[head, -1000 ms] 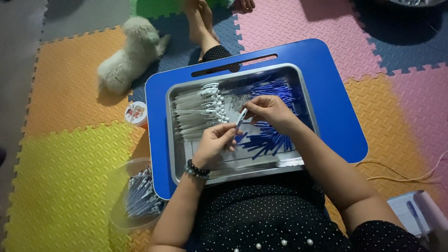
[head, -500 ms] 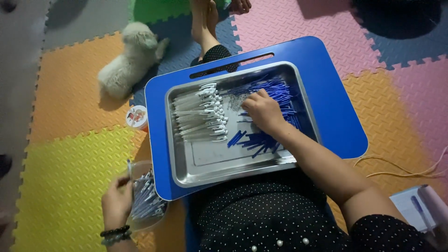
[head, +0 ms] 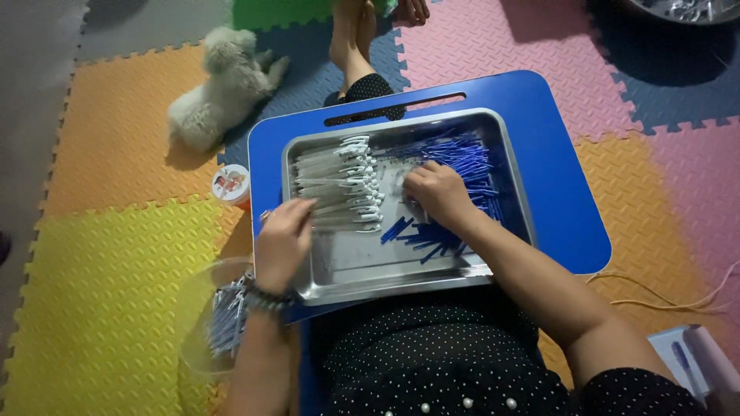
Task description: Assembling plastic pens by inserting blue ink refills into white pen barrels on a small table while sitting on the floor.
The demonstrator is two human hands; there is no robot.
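Step in hand: I judge I'm between pieces, sorting or assembling small pen-like parts in the steel tray [head: 505, 208] on the blue lap desk [head: 563, 154] across my knees.
Left hand: my left hand [head: 284, 237] lies over the tray's left rim, fingers loosely curled beside the row of white-and-grey parts [head: 339, 185]; whether it pinches one I cannot tell.
Right hand: my right hand [head: 433, 192] is palm down, fingers bent into the heap of blue parts [head: 462, 158] in the tray's right half; what it grips, if anything, is hidden.
Where the parts are: white ones lined up along the tray's left side, blue ones loose from the far right corner to the near middle; a bare patch of steel sits at the near left.
Next move calls for: I'd say a fine pinch, lifting one thin blue stick free of the tangle without dragging others.
Materials: shiny, smooth metal tray; slim hard plastic sticks; glossy desk; embossed foam floor mats [head: 100, 308].
Nearby: a clear bowl [head: 202, 331] of finished pieces at the desk's near left corner; a small round tin [head: 230, 183]; a fluffy white dog [head: 220, 92] lying beyond.
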